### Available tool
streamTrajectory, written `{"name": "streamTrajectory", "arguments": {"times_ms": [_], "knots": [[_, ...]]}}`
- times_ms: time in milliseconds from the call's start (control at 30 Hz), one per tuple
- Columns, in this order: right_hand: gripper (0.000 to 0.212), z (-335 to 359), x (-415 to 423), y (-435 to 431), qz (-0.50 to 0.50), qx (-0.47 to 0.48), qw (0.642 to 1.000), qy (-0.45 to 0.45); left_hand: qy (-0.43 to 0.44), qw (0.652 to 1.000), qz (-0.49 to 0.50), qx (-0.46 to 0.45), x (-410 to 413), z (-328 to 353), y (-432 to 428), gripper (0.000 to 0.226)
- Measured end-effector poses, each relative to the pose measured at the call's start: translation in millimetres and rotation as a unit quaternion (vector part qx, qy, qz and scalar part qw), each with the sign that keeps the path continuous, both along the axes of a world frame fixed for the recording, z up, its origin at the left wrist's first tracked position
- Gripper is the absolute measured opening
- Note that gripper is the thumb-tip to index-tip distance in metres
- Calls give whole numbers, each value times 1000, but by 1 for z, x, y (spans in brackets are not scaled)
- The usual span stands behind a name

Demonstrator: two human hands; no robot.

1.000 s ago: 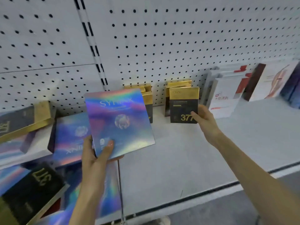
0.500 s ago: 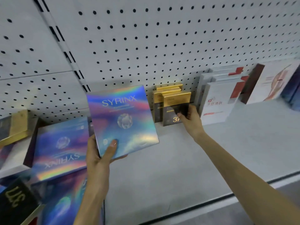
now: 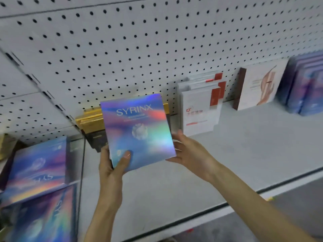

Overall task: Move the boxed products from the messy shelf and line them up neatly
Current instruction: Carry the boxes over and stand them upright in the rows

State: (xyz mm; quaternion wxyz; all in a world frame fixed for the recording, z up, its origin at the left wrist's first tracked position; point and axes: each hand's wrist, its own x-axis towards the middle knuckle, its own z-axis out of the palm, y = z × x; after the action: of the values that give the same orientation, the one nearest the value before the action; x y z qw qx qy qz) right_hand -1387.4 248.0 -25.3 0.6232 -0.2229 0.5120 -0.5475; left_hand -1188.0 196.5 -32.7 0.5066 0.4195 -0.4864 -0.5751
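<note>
Box [image 3: 139,130] held upright, your left hand [image 3: 109,165] gripping its lower corner, your right hand [image 3: 192,154] spread against its right edge

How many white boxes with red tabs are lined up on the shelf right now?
3. They stand one behind another against the pegboard, right of the held SYRINX box: front box, middle box, back box. More may be hidden behind.
</note>
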Motion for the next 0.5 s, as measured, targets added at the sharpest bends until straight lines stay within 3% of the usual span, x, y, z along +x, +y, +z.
{"name": "streamTrajectory", "arguments": {"times_ms": [100, 233, 333, 433, 500], "knots": [[19, 11, -40, 39, -4, -48, 994, 95, 1, 999, -29, -25, -50, 4, 31, 36], [26, 13, -121, 104, -45, -91, 976, 192, -18, 997, -66, -44, -136, 3, 84, 14], [22, 12, -200, 165, -99, -98, 952, 274, -102, 986, -103, -77, -207, -5, 125, 4], [27, 10, -274, 230, -141, -61, 927, 341, -169, 972, -152, -67, -275, -8, 166, 22], [27, 11, -317, 266, -146, -37, 918, 368, -198, 962, -171, -77, -316, -7, 194, 20]]}}
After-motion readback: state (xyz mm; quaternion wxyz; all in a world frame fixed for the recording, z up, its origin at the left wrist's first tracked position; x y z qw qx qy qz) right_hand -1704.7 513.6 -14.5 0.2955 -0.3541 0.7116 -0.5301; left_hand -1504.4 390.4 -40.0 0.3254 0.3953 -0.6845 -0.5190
